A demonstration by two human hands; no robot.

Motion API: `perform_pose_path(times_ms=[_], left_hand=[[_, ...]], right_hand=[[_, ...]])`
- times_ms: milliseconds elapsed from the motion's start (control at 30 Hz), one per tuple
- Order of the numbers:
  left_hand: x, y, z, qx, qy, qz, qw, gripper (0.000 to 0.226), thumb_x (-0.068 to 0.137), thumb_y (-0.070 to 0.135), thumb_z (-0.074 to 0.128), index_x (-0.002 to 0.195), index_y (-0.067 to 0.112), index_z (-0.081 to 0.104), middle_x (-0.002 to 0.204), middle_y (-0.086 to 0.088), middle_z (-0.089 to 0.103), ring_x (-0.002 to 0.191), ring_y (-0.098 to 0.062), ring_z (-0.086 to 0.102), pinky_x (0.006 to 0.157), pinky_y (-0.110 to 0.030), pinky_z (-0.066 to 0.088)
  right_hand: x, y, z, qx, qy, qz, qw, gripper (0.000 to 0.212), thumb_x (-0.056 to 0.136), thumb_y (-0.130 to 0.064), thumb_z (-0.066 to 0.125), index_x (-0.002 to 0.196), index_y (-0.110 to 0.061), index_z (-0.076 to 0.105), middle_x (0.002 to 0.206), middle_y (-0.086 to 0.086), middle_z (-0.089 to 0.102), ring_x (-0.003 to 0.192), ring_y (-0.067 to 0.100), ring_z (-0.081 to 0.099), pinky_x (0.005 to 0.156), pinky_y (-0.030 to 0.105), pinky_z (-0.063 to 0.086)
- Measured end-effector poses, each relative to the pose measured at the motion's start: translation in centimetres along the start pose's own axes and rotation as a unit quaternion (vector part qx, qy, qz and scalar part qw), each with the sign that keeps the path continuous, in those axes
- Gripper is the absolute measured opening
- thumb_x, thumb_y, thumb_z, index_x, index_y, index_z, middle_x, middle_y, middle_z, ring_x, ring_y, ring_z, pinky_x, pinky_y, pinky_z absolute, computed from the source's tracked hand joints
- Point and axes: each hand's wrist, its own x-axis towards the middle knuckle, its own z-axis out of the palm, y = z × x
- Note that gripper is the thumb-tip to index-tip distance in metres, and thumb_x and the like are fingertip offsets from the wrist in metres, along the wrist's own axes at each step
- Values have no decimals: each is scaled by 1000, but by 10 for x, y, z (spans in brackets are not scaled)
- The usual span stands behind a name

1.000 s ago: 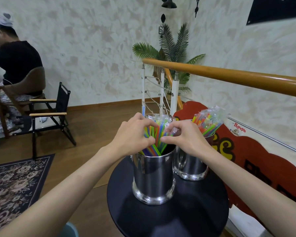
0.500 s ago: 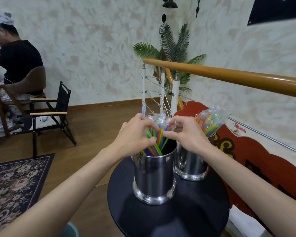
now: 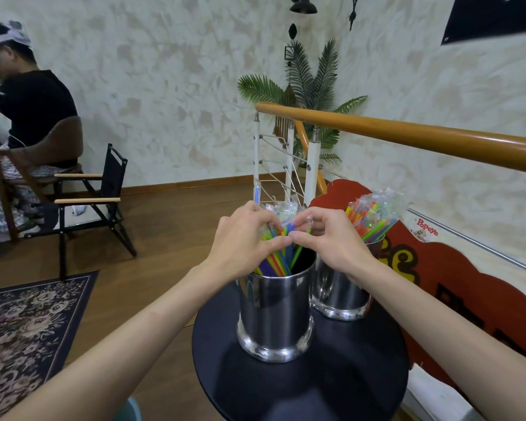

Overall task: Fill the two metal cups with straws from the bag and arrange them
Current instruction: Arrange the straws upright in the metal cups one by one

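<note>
Two shiny metal cups stand on a small round black table (image 3: 331, 390). The near cup (image 3: 275, 314) sits toward the table's middle and holds a loose bunch of coloured straws (image 3: 278, 259) in their clear wrapping, leaning toward the cup's left side, with dark empty space on its right. Both hands meet just above this cup. The left hand (image 3: 240, 247) curls its fingers around the left side of the bunch, and the right hand (image 3: 328, 241) pinches the bunch from the right; the two thumb tips touch in front of the straws. The far cup (image 3: 342, 293) stands just behind and to the right of the near cup, partly hidden by the right wrist. It holds a second bunch of straws (image 3: 374, 217) that fans up and to the right. Beyond the table a wooden handrail (image 3: 407, 135) runs across, and a folding chair (image 3: 97, 199) stands well to the table's left.
</note>
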Motion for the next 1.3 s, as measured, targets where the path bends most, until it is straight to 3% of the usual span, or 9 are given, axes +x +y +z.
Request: perform_pose_path(times_ms=[167,233,333,500,633,1000,1167,1233,1300], left_hand=[[2,-2,-4,-60,-21,-15,998,18,88,48,71,76,40,61,97,16,53,102,-13,53,102,-51,39],[4,-3,-5,-91,-33,-26,995,18,88,52,69,81,35,66,97,14,59,104,-17,57,101,-55,41],[5,-3,-5,-144,-31,-35,988,39,78,66,58,87,29,67,94,7,71,98,-20,67,94,-55,49],[6,-4,-4,-152,-2,-31,988,12,96,38,61,92,26,61,95,7,70,94,-17,67,88,-53,53],[7,-5,-5,-136,-5,-26,990,14,98,35,61,107,25,57,102,13,66,99,-15,64,91,-50,52],[4,-6,-7,-113,-5,6,994,18,99,29,61,117,26,60,111,14,64,107,-15,62,94,-47,51],[4,-8,-9,-123,-19,6,992,22,96,23,64,117,27,58,116,7,65,108,-16,62,93,-47,52],[3,-10,-10,-138,-32,7,990,28,93,20,68,117,28,57,113,5,66,105,-16,63,91,-48,53],[2,-11,-12,-161,-50,10,986,34,89,21,71,121,29,59,117,7,66,109,-12,62,94,-46,52]], right_hand=[[2,0,0,-2,23,3,1000,12,87,-19,80,96,-17,72,91,-2,76,88,10,72,85,30,59],[2,-2,0,-8,30,5,1000,12,87,-20,80,96,-17,72,90,-1,75,88,12,72,87,36,60],[4,-4,2,-7,40,1,999,11,87,-19,80,93,-16,72,88,-3,74,88,14,72,88,42,59],[5,-6,3,-5,52,5,999,9,86,-21,80,88,-20,71,89,-5,73,88,14,71,88,43,59],[4,-5,3,-1,54,10,998,9,86,-22,80,87,-23,71,88,-3,74,88,15,72,88,45,59],[5,-4,5,4,45,17,999,10,89,-21,77,97,-20,73,96,-6,75,97,11,71,94,46,57],[4,-3,7,3,51,20,998,7,89,-20,77,93,-24,72,96,-6,74,94,14,72,89,45,59],[0,-3,9,-18,51,12,998,8,88,-21,78,89,-25,71,93,-7,73,86,15,72,82,38,59],[-5,-4,11,-52,37,-8,998,10,85,-21,81,84,-23,72,84,-5,71,75,5,67,70,22,51]])
